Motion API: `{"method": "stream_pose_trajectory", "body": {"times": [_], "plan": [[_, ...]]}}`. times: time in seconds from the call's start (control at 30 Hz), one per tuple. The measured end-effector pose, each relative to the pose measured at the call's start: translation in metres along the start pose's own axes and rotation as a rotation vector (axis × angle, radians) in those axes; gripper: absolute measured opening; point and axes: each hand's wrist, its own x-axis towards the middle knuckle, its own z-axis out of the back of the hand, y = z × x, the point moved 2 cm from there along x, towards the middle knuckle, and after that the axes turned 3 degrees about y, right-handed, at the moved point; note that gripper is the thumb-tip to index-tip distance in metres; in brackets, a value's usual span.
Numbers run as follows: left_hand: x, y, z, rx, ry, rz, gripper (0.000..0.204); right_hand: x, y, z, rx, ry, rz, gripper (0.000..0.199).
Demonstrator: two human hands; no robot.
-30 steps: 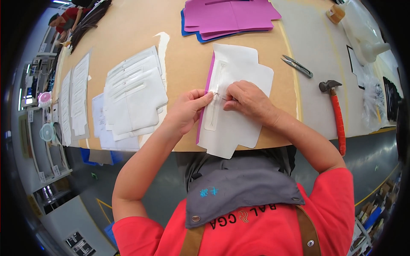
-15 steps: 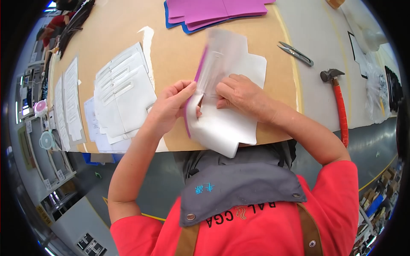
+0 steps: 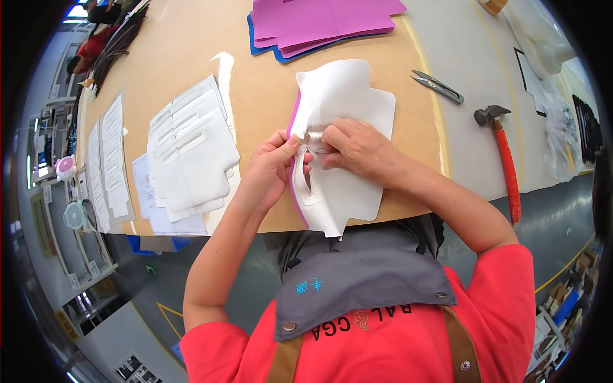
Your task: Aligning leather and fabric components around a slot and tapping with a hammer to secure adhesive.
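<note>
**White cut panel pinched between two hands at the table edge**

White sheet material, cut to an irregular shape with a purple layer showing along its left edge, lies on a tan worktable and hangs slightly over the near edge. This white panel has a narrow slot cut near its left side. The left hand grips the panel's left edge, thumb on top and fingers curled under. The right hand presses down on the panel just beside it, fingertips closed on a small strip at the slot. The two hands nearly touch.

To the left on the table sits a fanned stack of similar white pieces, and further left more flat white sheets. At the far edge lies a pile of purple pieces on blue ones. To the right, on a grey surface, lie small metal thread snips and, further right, a hammer with a red handle. The person wears a red shirt and a grey apron bib with tan straps.
</note>
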Motion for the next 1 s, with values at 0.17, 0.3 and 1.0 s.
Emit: {"method": "stream_pose_trajectory", "body": {"times": [0.17, 0.3, 1.0], "plan": [[-0.001, 0.002, -0.016, -0.269, -0.036, -0.052, 0.01, -0.001, -0.004, -0.003, -0.005, -0.023, 0.011, 0.03], [-0.011, 0.002, -0.005, -0.111, -0.048, -0.068, 0.015, -0.001, -0.001, -0.003, 0.038, -0.037, 0.035, 0.028], [-0.019, -0.004, -0.018, 0.049, -0.114, 0.08, 0.026, -0.045, -0.027, 0.087, -0.372, -0.334, -0.216, 0.016]]}}
